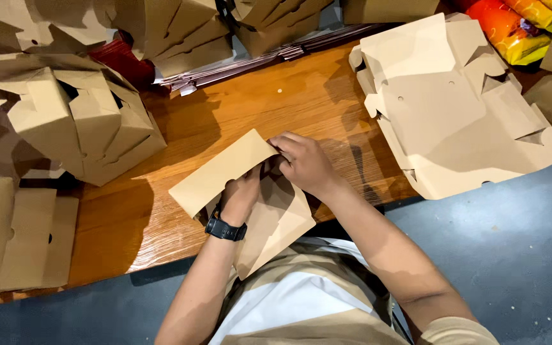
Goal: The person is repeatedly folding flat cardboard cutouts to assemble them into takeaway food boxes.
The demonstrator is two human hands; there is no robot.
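Your left hand [241, 195] and right hand [305, 163] both pinch a half-folded cardboard box blank [237, 185] at the wooden table [276, 102] edge. Folded boxes [78, 121] pile left; flat blanks [455, 108] wait right.

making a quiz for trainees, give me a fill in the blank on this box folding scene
1. Both hands, left hand and right hand, fold a brown cardboard box blank over a ____ table.
2. The black wristwatch sits on the ____ wrist.
3. The stack of flat box blanks lies to the person's ____.
4. The folded boxes stand to the person's ____.

Missing words: wooden; left; right; left
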